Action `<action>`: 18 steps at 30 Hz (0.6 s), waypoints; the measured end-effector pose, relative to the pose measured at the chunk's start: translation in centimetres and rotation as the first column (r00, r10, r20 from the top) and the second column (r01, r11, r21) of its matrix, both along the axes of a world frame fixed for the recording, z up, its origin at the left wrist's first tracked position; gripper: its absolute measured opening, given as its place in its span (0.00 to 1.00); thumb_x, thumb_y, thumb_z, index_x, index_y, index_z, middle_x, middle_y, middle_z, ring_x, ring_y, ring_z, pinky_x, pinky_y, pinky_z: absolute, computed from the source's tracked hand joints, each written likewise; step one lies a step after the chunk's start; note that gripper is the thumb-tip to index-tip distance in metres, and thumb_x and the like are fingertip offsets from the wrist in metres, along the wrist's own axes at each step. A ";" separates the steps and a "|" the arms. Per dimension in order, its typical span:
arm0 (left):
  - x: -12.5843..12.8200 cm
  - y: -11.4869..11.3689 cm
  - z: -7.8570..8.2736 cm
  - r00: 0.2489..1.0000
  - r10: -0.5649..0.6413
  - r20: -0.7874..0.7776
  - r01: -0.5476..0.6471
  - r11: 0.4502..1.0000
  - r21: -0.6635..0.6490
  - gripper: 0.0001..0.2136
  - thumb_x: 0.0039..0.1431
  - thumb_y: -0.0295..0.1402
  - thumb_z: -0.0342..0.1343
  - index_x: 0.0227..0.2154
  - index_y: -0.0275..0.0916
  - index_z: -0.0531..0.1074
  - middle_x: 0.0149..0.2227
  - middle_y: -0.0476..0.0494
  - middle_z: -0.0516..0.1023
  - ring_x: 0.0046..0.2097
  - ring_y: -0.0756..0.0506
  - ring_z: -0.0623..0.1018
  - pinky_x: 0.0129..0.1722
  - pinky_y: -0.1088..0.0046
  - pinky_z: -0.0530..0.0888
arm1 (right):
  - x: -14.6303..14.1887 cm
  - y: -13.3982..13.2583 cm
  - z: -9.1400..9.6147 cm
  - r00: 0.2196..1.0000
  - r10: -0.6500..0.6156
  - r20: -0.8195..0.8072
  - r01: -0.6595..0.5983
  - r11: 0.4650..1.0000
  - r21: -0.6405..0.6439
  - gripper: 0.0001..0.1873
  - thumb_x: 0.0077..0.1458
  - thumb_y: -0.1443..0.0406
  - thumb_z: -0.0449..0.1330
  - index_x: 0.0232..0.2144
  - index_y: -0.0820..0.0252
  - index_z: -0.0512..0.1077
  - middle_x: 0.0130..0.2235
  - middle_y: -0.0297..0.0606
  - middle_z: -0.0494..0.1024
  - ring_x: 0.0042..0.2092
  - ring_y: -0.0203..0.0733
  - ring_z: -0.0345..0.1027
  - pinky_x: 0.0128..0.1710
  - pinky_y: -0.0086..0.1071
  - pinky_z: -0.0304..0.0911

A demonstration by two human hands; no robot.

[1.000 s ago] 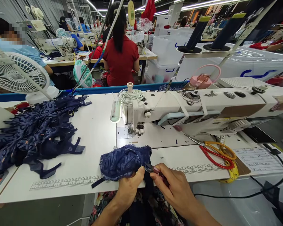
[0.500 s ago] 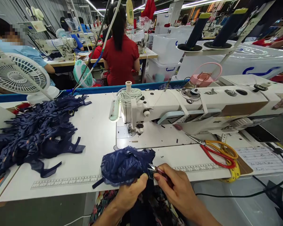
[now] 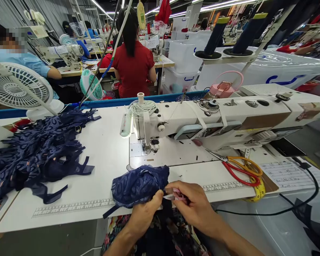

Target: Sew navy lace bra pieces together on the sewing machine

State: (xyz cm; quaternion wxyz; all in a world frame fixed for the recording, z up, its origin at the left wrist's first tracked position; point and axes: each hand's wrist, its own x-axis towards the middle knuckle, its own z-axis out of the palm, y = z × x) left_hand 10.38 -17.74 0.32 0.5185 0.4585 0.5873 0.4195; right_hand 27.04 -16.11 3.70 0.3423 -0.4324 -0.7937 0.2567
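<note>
A navy lace bra [image 3: 140, 185] lies bunched at the table's front edge, part of it hanging toward my lap. My left hand [image 3: 147, 210] pinches its right end between thumb and fingers. In my right hand [image 3: 193, 202] is a small pair of thread snips [image 3: 177, 195] with pinkish handles, its blades pointing left at the cloth beside my left thumb. My right fingertips come close to the fabric there. Whether the blades touch it, I cannot tell. Behind the bra stands the white sewing machine [image 3: 173, 115], its needle area above the metal plate.
Navy lace pieces [image 3: 50, 153] are heaped at the left, near a white fan [image 3: 17, 85]. Orange-and-red-handled scissors [image 3: 240, 169] and a yellow tape measure [image 3: 259, 192] lie at the right. A printed ruler [image 3: 74, 207] runs along the front edge. Co-workers sit beyond.
The snips have turned in my right hand, so their pinkish handles now show. My right fingers have moved up and left, closer to my left thumb and the bra. The camera view has shifted slightly.
</note>
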 end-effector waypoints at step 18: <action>-1.8 1.2 2.1 0.690 0.166 0.704 0.015 0.970 -0.243 0.10 0.48 0.37 0.69 0.26 0.34 0.79 0.32 0.45 0.78 0.43 0.44 0.75 0.58 0.62 0.66 | 4.5 4.0 -3.9 0.864 -0.383 0.327 0.239 0.883 0.404 0.14 0.64 0.57 0.52 0.41 0.61 0.71 0.23 0.32 0.73 0.21 0.34 0.65 0.21 0.27 0.53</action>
